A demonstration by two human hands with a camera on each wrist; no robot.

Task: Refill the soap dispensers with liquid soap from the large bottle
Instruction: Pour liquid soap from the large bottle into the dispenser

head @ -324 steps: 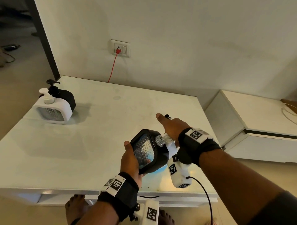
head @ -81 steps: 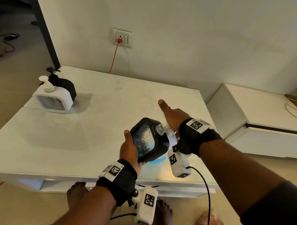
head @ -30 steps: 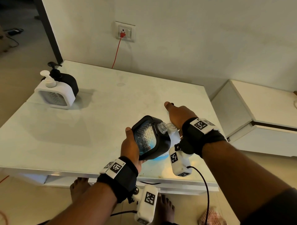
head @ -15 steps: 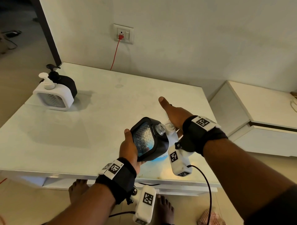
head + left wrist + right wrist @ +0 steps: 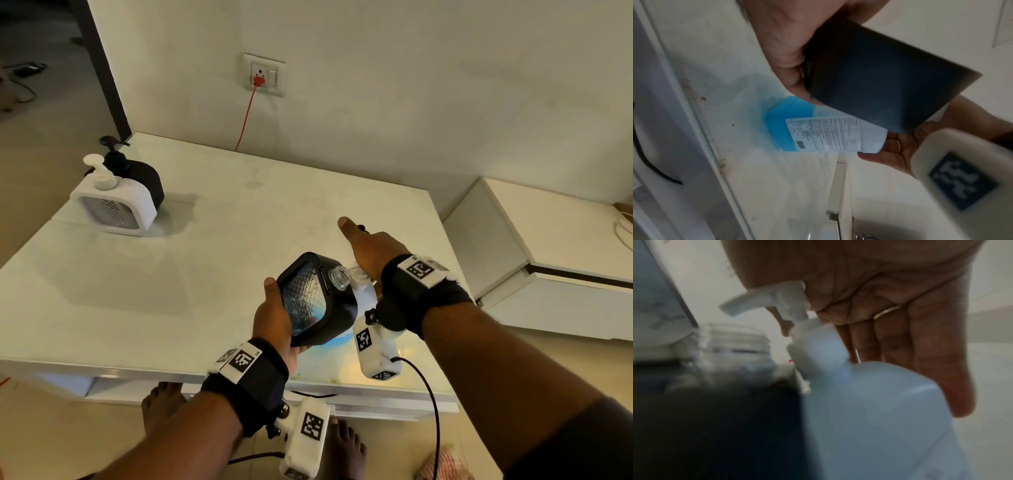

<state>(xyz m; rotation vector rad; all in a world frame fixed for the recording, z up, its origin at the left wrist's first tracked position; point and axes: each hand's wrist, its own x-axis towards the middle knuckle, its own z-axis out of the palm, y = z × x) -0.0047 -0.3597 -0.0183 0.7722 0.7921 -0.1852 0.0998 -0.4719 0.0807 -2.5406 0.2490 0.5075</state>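
My left hand (image 5: 274, 318) grips an uncapped black soap dispenser (image 5: 315, 301), tilted so that its clear open neck (image 5: 339, 278) sits next to the large bottle's white pump. The large bottle (image 5: 824, 134) stands on the table near the front edge, blue soap low in it and a white label on its side. My right hand (image 5: 370, 250) lies palm down on the pump head (image 5: 774, 296), fingers straight and thumb stretched forward. The right wrist view shows the nozzle pointing at the dispenser's neck (image 5: 735, 340). No soap stream is visible.
A white dispenser (image 5: 113, 205) and a second black one (image 5: 144, 178), both with pumps on, stand at the far left of the white table (image 5: 205, 274). A small black part (image 5: 359, 226) lies beyond my right thumb. A low white cabinet (image 5: 548, 257) stands to the right.
Both hands keep the same hold. My right hand has bobbed slightly on the pump head, and the head view has shifted a little.
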